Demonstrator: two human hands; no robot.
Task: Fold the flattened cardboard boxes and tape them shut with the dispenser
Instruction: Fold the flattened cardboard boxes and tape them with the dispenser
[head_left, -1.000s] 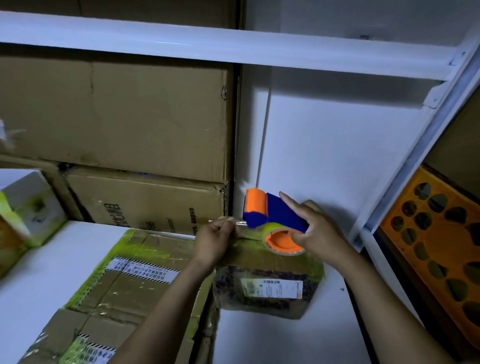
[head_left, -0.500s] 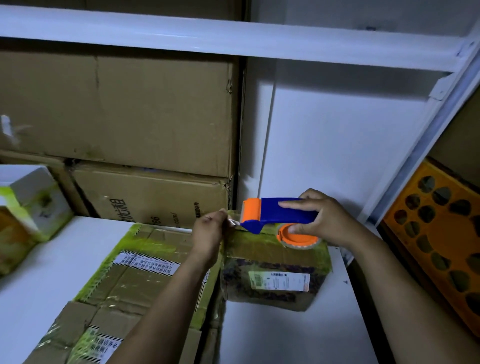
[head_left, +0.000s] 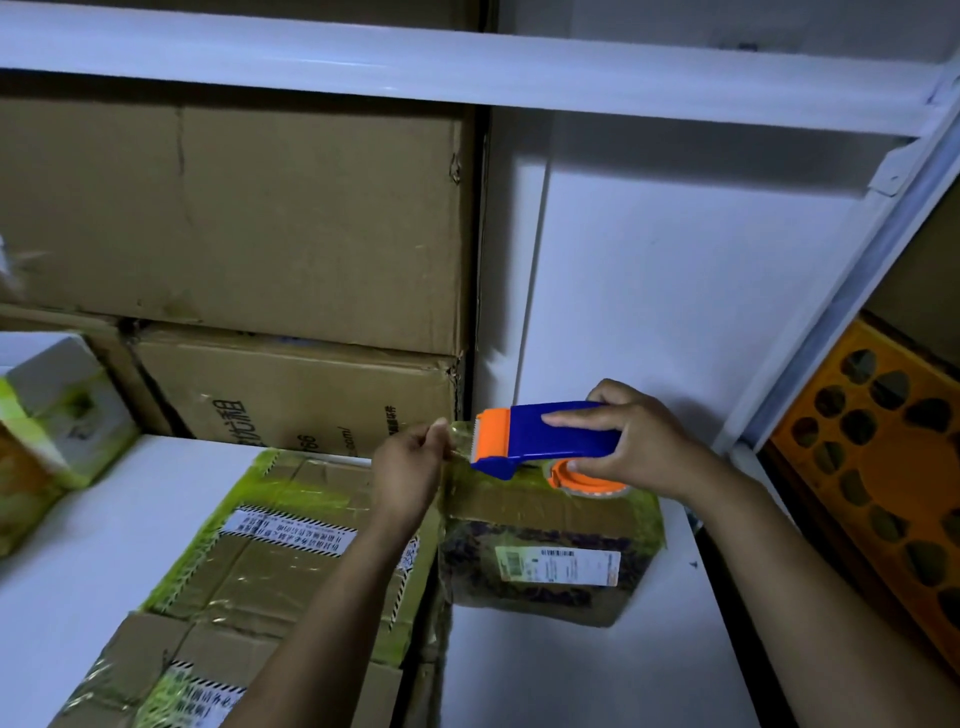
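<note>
Head view shows our right hand (head_left: 639, 441) gripping the dispenser (head_left: 550, 434) lengthwise over the small box (head_left: 545, 561), our left hand (head_left: 410, 462) pinching the tape end (head_left: 457, 441) just left of its cutter.

The scene was recorded from a single wide-angle camera worn on the person's head. The view was directed forward and somewhat downward, over both forearms, so that the left hand (head_left: 410, 462) and the right hand (head_left: 639, 441) were caught close in, just below the middle of the frame. The white table (head_left: 597, 675) was seen from above at the bottom. The stacked cartons (head_left: 234, 218) and the white back panel (head_left: 675, 286) were faced beyond it, and the shelf beam (head_left: 467, 73) was taken in along the top.
</note>
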